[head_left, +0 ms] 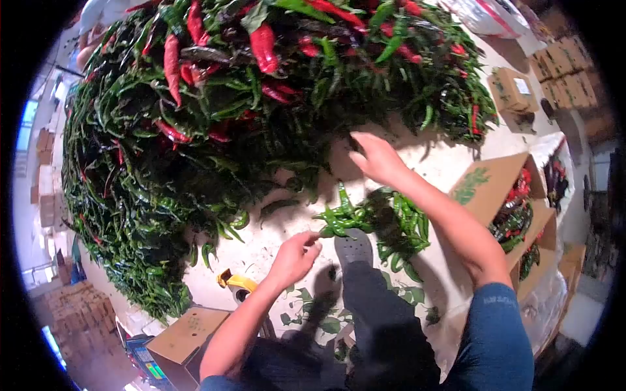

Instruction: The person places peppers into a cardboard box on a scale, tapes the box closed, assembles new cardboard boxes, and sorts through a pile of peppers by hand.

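A huge heap of green chili peppers (215, 169) mixed with red ones fills the upper view. My right hand (378, 158) reaches to the heap's lower edge, fingers and thumb apart, nothing visible in it. Lower down, my left hand (297, 259) has loosely bent fingers with a gap by the thumb. Its fingertips are close to a small cluster of green peppers (339, 220) in front of my shoe (354, 247); whether they touch is unclear. A looser pile of green peppers (407, 221) lies on the pale floor under my right forearm.
At right stands an open cardboard box (486, 182) with red and dark peppers beside it. A roll of yellow tape or a tape dispenser (236, 282) and another cardboard box (189, 332) are at lower left. Loose leaves (326, 319) lie around my feet. Stacked boxes (567, 72) stand at upper right.
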### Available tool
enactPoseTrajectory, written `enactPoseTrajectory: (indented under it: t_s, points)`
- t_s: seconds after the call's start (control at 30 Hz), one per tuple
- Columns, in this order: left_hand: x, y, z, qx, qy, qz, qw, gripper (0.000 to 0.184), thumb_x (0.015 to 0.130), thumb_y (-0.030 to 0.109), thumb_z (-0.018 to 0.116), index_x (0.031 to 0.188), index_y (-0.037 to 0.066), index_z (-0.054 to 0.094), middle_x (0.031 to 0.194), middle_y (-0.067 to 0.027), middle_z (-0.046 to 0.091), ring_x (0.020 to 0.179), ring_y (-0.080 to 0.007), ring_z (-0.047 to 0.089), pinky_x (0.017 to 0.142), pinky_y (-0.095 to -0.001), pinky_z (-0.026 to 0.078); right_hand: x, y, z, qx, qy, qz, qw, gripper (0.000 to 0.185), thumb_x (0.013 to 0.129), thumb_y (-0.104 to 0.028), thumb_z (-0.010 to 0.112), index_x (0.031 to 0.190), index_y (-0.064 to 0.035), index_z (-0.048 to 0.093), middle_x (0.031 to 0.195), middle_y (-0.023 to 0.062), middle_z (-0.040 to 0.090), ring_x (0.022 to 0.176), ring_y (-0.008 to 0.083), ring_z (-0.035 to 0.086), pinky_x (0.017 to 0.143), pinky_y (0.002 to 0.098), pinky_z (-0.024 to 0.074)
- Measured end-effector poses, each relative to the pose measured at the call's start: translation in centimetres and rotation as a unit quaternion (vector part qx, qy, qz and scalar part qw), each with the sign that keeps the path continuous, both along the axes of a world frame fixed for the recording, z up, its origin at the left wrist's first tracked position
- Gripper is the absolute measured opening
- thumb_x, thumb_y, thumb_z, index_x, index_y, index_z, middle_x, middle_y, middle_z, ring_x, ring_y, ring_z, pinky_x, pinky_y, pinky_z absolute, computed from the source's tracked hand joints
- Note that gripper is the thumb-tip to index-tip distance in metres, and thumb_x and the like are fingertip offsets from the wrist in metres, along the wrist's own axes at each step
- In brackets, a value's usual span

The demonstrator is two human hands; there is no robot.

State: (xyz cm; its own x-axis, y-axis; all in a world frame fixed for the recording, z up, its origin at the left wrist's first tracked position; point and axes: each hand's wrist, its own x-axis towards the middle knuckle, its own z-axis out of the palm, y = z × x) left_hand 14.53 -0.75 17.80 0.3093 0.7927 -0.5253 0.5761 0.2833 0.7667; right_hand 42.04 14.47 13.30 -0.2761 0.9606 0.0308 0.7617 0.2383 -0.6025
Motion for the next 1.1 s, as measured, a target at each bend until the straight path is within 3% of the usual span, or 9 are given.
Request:
enactPoseTrajectory:
  t_s: [0.1,0.17,0.4,0.5,0.57,0.7,0.77,0.83,1.1]
  points:
    - [-2.4,-1.4,5.2,-0.068,0.009,-0.008,0.998,0.038,0.097,0.024,0.063,0.128,0.002,0.063,0.120,-0.0159,0.068,0.109,-0.0242,0.066,0.096,-0.0364,0.051,-5.0,9.7,-2.9,-0.310,-0.225,0.060,0.922,0.055,0.092,-0.032,0.060,0.130,0.0070,0.054,0.138,0.0312,0.052,0.126,0.0442,0.052,0.106,0.0495,0.0429]
    - [-3.8,-3.2,6.4,-0.041,-0.015,0.009,0.999,0.037,0.096,0.022,0.065,0.128,0.003,0.064,0.119,-0.0149,0.068,0.108,-0.0231,0.066,0.095,-0.0353,0.052,-7.0,11.4,-11.3,-0.102,-0.240,-0.089,0.961,0.061,0.090,-0.038,0.062,0.139,-0.0023,0.051,0.143,0.0247,0.052,0.131,0.0419,0.050,0.109,0.0526,0.0411]
    - [-4.3,-2.7,6.7,-0.034,-0.013,-0.007,0.999,0.034,0.097,0.022,0.064,0.125,0.003,0.064,0.117,-0.0149,0.068,0.109,-0.0252,0.067,0.091,-0.0365,0.053,-5.2,5.1,-17.6,0.018,-0.175,-0.070,0.982,0.043,0.086,-0.033,0.064,0.119,-0.0049,0.064,0.114,0.0169,0.068,0.108,0.0392,0.060,0.099,0.0505,0.0461]
    - [-4.5,-3.0,6.3,-0.013,-0.027,-0.033,0.999,0.034,0.097,0.022,0.064,0.125,0.004,0.064,0.117,-0.0152,0.068,0.108,-0.0262,0.067,0.089,-0.0366,0.053,-2.5,-1.3,-13.9,-0.142,-0.268,0.048,0.952,0.032,0.083,-0.030,0.066,0.102,-0.0041,0.065,0.101,0.0167,0.069,0.095,0.0388,0.062,0.091,0.0497,0.0472]
    - [-4.5,-2.9,6.0,-0.020,-0.024,-0.041,0.999,0.034,0.097,0.022,0.063,0.125,0.003,0.064,0.117,-0.0162,0.068,0.108,-0.0277,0.067,0.088,-0.0364,0.054,-0.6,-5.4,-13.8,-0.060,-0.206,0.063,0.975,0.025,0.079,-0.024,0.067,0.093,-0.0040,0.063,0.095,0.0187,0.067,0.095,0.0387,0.062,0.087,0.0507,0.0471]
    - [-4.2,-2.9,4.1,-0.063,-0.032,-0.043,0.997,0.035,0.097,0.024,0.063,0.126,0.004,0.064,0.118,-0.0158,0.068,0.107,-0.0275,0.067,0.088,-0.0364,0.053,2.9,-7.4,-11.8,-0.073,-0.065,-0.013,0.995,0.031,0.079,-0.007,0.060,0.109,-0.0054,0.068,0.088,0.0175,0.068,0.089,0.0329,0.066,0.082,0.0431,0.0512]
    - [-4.2,-3.0,2.5,-0.100,-0.042,-0.031,0.994,0.036,0.097,0.024,0.063,0.126,0.004,0.064,0.118,-0.0153,0.069,0.106,-0.0261,0.067,0.088,-0.0363,0.053,2.6,-6.7,-8.4,-0.129,0.141,-0.182,0.964,0.031,0.084,-0.010,0.065,0.114,-0.0032,0.068,0.087,0.0130,0.070,0.085,0.0248,0.068,0.078,0.0373,0.0535]
    - [-4.2,-3.0,1.3,-0.115,-0.036,-0.032,0.992,0.037,0.097,0.025,0.065,0.127,0.004,0.064,0.117,-0.0142,0.070,0.102,-0.0232,0.067,0.089,-0.0356,0.054,3.0,-4.7,-6.7,-0.228,0.153,-0.248,0.929,0.031,0.087,-0.018,0.070,0.114,-0.0016,0.067,0.090,0.0085,0.071,0.084,0.0179,0.067,0.078,0.0352,0.0537]
    - [-5.6,-2.5,-5.2,-0.117,-0.002,-0.007,0.993,0.036,0.094,0.025,0.065,0.120,0.000,0.066,0.110,-0.0177,0.072,0.102,-0.0253,0.068,0.091,-0.0375,0.053,-1.3,-2.0,-6.3,-0.235,0.076,-0.153,0.957,0.034,0.086,-0.022,0.073,0.113,-0.0038,0.068,0.084,0.0152,0.071,0.076,0.0242,0.069,0.074,0.0379,0.0538]
